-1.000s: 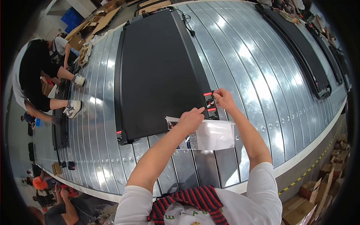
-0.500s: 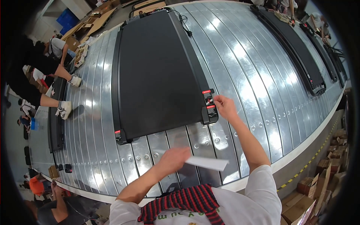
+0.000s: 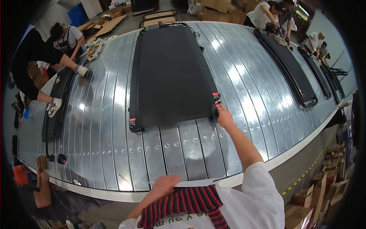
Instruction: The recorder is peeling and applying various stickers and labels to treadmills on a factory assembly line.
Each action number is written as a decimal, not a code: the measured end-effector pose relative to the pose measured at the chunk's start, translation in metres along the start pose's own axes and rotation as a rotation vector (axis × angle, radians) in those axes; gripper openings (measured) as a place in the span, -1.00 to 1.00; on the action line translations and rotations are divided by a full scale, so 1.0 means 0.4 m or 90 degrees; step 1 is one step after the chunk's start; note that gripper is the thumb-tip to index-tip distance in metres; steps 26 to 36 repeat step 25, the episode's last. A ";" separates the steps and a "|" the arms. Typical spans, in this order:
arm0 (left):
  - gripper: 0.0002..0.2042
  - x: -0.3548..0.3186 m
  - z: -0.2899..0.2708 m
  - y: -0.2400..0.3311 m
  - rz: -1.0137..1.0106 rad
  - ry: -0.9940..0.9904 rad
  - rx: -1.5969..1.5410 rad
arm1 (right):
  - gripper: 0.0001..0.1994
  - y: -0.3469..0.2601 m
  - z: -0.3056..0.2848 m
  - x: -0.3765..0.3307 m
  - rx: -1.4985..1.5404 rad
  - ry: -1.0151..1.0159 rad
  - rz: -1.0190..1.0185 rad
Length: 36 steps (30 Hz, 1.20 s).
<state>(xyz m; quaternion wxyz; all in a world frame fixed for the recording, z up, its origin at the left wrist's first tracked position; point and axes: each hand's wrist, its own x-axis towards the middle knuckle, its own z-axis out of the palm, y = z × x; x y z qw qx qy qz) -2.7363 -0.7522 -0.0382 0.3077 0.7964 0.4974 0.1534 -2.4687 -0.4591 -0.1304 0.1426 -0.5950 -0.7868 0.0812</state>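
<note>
A long black treadmill deck (image 3: 173, 78) lies on the metal-slatted table in front of me. Red, black and white labels (image 3: 217, 99) mark its near right corner, and a smaller red label (image 3: 132, 122) its near left corner. My right hand (image 3: 225, 116) touches the right corner just below the labels, its fingers drawn together; whatever lies under the fingertips is hidden. Low at the table's near edge, in front of my striped apron, my left hand (image 3: 164, 184) is closed. A thin pale edge by its fingers appears to be the white sheet of paper (image 3: 200, 182), seen nearly edge-on.
Other black decks lie at the right (image 3: 288, 65) and left (image 3: 57, 105). A person in black stands on the table at left. Several people work along the far edges. Cardboard boxes (image 3: 303, 196) fill the floor at lower right, beside a yellow-black floor line (image 3: 305, 177).
My left hand has drawn back toward my body with the white sheet, now scarcely visible. My right hand has shifted from beside the labels onto the deck's corner. The view has tilted up.
</note>
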 end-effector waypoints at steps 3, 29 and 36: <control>-0.77 -0.043 0.022 0.010 -0.028 0.000 0.014 | -0.70 0.000 0.000 -0.004 -0.011 0.025 -0.007; -0.78 0.165 0.273 0.306 -0.176 0.122 -0.079 | -0.88 0.118 -0.042 0.209 -0.134 -0.184 -0.334; -0.78 0.165 0.273 0.306 -0.176 0.122 -0.079 | -0.88 0.118 -0.042 0.209 -0.134 -0.184 -0.334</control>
